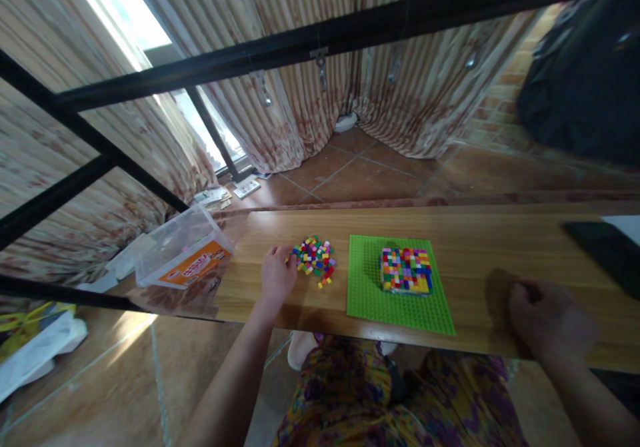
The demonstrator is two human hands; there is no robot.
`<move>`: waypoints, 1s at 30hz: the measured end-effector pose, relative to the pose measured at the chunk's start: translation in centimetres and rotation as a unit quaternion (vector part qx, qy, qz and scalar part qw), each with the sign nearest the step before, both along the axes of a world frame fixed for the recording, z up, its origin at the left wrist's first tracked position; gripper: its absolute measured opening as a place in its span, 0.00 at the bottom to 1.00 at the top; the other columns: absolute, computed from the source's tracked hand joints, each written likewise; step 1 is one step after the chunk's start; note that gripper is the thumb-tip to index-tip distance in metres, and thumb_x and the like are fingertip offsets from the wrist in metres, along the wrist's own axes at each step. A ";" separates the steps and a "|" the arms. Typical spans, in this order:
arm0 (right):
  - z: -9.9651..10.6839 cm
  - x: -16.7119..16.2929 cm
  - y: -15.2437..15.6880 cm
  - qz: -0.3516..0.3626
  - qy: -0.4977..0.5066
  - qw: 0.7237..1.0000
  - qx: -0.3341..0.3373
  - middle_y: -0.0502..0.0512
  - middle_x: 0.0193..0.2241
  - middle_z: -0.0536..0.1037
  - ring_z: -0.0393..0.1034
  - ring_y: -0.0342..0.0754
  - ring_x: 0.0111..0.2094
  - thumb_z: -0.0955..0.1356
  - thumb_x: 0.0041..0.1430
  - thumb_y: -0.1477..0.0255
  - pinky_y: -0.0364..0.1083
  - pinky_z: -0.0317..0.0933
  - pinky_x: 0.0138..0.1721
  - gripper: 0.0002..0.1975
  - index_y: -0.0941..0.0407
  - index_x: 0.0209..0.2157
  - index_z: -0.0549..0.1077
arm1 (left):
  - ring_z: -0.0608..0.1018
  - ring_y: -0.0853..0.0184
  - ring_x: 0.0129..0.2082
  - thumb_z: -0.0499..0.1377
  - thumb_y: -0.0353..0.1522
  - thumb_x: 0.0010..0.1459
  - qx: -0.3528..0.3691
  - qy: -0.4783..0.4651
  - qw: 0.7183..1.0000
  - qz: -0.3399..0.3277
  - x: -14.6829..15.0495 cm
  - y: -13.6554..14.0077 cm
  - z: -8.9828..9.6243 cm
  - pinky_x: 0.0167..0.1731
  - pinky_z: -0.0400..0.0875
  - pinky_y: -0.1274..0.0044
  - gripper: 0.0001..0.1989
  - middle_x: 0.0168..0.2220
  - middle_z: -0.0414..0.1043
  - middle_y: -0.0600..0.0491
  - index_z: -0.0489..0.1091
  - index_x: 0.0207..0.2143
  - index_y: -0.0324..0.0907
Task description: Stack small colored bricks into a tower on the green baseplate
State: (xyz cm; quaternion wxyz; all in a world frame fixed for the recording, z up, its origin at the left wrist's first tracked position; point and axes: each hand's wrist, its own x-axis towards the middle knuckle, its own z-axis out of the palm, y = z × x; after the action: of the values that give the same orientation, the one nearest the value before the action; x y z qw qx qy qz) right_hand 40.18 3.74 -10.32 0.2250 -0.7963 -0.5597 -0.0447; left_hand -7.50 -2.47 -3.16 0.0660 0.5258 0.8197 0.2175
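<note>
My left hand (279, 275) is at the left edge of a loose pile of small colourful toy bricks (316, 258), its fingers bent together at the bricks. What sits between the fingertips is too small to make out. Right of the pile lies a green baseplate (363, 300). On it stands a low block of many-coloured bricks (406, 270), with a yellow and blue front edge. My right hand (543, 314) rests on the wooden table to the right of the baseplate, curled into a loose fist, and no object shows in it.
A clear plastic box (183, 250) with an orange label stands left of the wooden table (480, 247). A dark flat object (603, 254) lies at the table's right end. A black metal bar (320, 44) crosses above, before striped curtains (300, 114).
</note>
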 end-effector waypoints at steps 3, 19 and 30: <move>0.7 -0.4 -0.1 -0.031 0.000 0.998 -0.050 0.67 0.41 0.82 0.72 0.58 0.33 0.60 0.64 0.59 0.53 0.56 0.31 0.23 0.55 0.43 0.82 | 0.79 0.59 0.47 0.55 0.29 0.65 -0.048 0.029 0.998 0.000 -0.4 1.5 0.4 0.50 0.72 0.71 0.14 0.47 0.79 0.42 0.77 0.48 0.38; 1.0 -0.6 -0.3 -0.018 0.006 0.998 -0.061 0.67 0.43 0.81 0.71 0.56 0.35 0.59 0.68 0.59 0.52 0.54 0.33 0.24 0.57 0.47 0.81 | 0.78 0.64 0.35 0.59 0.26 0.57 -0.084 -0.057 0.995 0.025 -0.6 3.3 0.4 0.36 0.66 0.75 0.06 0.32 0.79 0.52 0.76 0.34 0.41; 1.6 -1.2 -0.4 -0.010 0.004 0.999 -0.044 0.66 0.43 0.81 0.70 0.53 0.35 0.60 0.68 0.62 0.50 0.52 0.33 0.22 0.58 0.45 0.81 | 0.81 0.64 0.36 0.70 0.36 0.47 0.111 -0.442 0.890 -0.027 0.7 1.3 0.6 0.43 0.75 0.72 0.14 0.36 0.83 0.51 0.80 0.37 0.39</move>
State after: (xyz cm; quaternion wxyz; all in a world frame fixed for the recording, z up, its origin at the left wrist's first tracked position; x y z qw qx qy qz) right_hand 38.96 3.33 -8.76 0.1913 -0.8115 -0.5519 -0.0186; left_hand -6.83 -1.13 -2.54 0.3686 0.4007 0.6618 0.5153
